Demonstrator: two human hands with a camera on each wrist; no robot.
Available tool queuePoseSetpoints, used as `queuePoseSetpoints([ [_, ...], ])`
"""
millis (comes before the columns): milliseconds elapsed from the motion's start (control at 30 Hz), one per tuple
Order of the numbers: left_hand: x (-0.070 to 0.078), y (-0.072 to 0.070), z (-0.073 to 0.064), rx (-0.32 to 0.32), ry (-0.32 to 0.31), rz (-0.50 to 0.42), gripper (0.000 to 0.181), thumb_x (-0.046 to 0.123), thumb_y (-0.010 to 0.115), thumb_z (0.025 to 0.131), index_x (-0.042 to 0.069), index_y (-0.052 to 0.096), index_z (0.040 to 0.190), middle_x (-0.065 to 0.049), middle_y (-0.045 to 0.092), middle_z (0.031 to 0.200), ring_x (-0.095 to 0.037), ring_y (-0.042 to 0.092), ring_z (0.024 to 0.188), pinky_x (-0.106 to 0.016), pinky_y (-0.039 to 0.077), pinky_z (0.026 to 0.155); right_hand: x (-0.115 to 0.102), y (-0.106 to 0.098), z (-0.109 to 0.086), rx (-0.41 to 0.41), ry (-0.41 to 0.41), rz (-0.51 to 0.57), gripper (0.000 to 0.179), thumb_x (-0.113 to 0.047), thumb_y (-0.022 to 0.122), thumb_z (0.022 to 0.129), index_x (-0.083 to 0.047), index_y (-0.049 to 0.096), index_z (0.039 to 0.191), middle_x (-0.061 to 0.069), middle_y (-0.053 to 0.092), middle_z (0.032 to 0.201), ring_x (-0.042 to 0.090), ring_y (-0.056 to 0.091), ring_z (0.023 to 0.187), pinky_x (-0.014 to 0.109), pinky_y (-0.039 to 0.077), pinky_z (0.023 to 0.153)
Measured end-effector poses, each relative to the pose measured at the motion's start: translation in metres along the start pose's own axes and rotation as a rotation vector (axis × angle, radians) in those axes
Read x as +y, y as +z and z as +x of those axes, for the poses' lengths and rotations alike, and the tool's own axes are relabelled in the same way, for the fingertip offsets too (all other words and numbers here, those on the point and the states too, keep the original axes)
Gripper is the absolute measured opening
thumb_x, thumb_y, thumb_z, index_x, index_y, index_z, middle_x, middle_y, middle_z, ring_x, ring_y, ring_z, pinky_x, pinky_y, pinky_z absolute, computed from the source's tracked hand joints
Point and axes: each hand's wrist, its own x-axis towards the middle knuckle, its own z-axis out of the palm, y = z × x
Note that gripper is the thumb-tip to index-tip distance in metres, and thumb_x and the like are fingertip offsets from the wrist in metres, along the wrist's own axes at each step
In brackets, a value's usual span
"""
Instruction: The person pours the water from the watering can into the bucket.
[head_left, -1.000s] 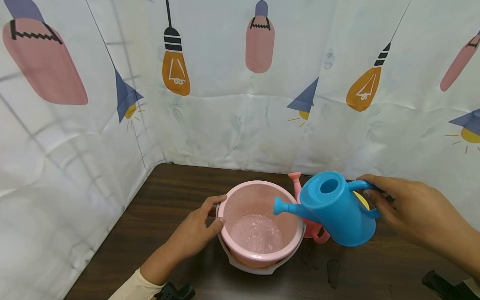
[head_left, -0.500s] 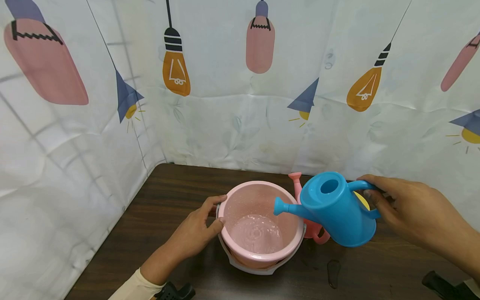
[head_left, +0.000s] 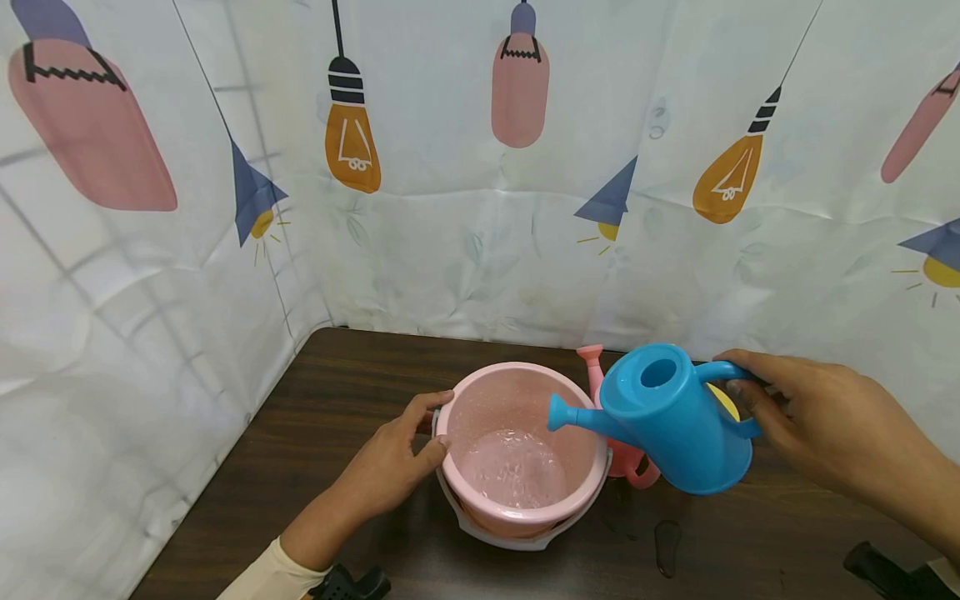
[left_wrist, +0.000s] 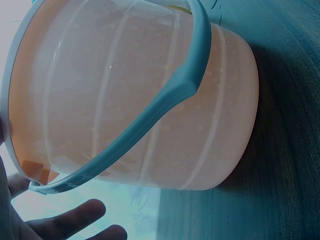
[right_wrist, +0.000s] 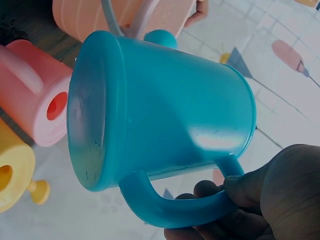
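A pink bucket (head_left: 517,508) stands upright on the table with rippled, clear water (head_left: 513,468) in its bottom. My left hand (head_left: 390,454) holds its left rim by thumb and finger; in the left wrist view, other fingers (left_wrist: 75,217) stick out loosely beside the pale bucket handle (left_wrist: 165,100). My right hand (head_left: 832,408) grips the handle of a blue watering can (head_left: 682,433), raised and tipped left. The can's spout (head_left: 577,415) reaches over the bucket's right rim. In the right wrist view, fingers and thumb wrap the can's handle (right_wrist: 175,210).
Behind the blue can stand a pink watering can (head_left: 592,367) and a yellow watering can (right_wrist: 12,170), both partly hidden in the head view. A wet streak (head_left: 666,547) marks the dark wooden table (head_left: 360,375). A printed curtain (head_left: 450,250) hangs behind and at left.
The ripples on the water in the bucket shift from frame to frame. Both hands, the bucket and the blue watering can hold nearly the same position.
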Motion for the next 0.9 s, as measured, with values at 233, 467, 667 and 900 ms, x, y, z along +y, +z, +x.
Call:
queuePoseSetpoints([
  [233, 0.0005, -0.0008, -0.0002, -0.002, -0.006, 0.000, 0.051, 0.032, 0.061, 0.098, 0.032, 0.045, 0.147, 0.005, 0.069, 0.118, -0.020, 0.065, 0.112, -0.051, 0.047, 0.090, -0.0004, -0.0003, 0.0010, -0.005, 0.002, -0.005, 0.044, -0.003, 0.082, 0.082, 0.003, 0.069, 0.123, 0.019, 0.074, 0.098, 0.017, 0.057, 0.063, 0.040, 0.048, 0.053],
  [467, 0.0001, -0.0004, -0.0003, -0.001, -0.005, -0.003, 0.052, 0.032, 0.061, 0.098, 0.032, 0.045, 0.147, 0.003, 0.069, 0.119, -0.019, 0.065, 0.112, -0.051, 0.047, 0.091, -0.0016, -0.0001, 0.0009, -0.018, 0.027, 0.008, 0.044, -0.003, 0.080, 0.084, 0.006, 0.067, 0.125, 0.023, 0.073, 0.099, 0.026, 0.065, 0.068, 0.051, 0.053, 0.057],
  [667, -0.0006, -0.0001, -0.0003, -0.001, -0.003, -0.008, 0.052, 0.031, 0.062, 0.098, 0.032, 0.045, 0.147, 0.003, 0.069, 0.119, -0.018, 0.065, 0.112, -0.051, 0.047, 0.092, -0.0017, 0.0000, 0.0012, -0.022, 0.022, 0.001, 0.044, -0.004, 0.081, 0.083, 0.005, 0.068, 0.125, 0.020, 0.073, 0.098, 0.019, 0.059, 0.065, 0.045, 0.050, 0.055],
  [900, -0.0007, -0.0009, -0.0002, -0.005, -0.002, -0.008, 0.051, 0.032, 0.061, 0.099, 0.032, 0.045, 0.147, 0.005, 0.069, 0.120, -0.019, 0.065, 0.113, -0.051, 0.047, 0.091, -0.0019, -0.0002, 0.0014, -0.020, 0.021, -0.004, 0.044, -0.004, 0.081, 0.083, 0.004, 0.068, 0.125, 0.019, 0.073, 0.098, 0.018, 0.057, 0.064, 0.042, 0.048, 0.054],
])
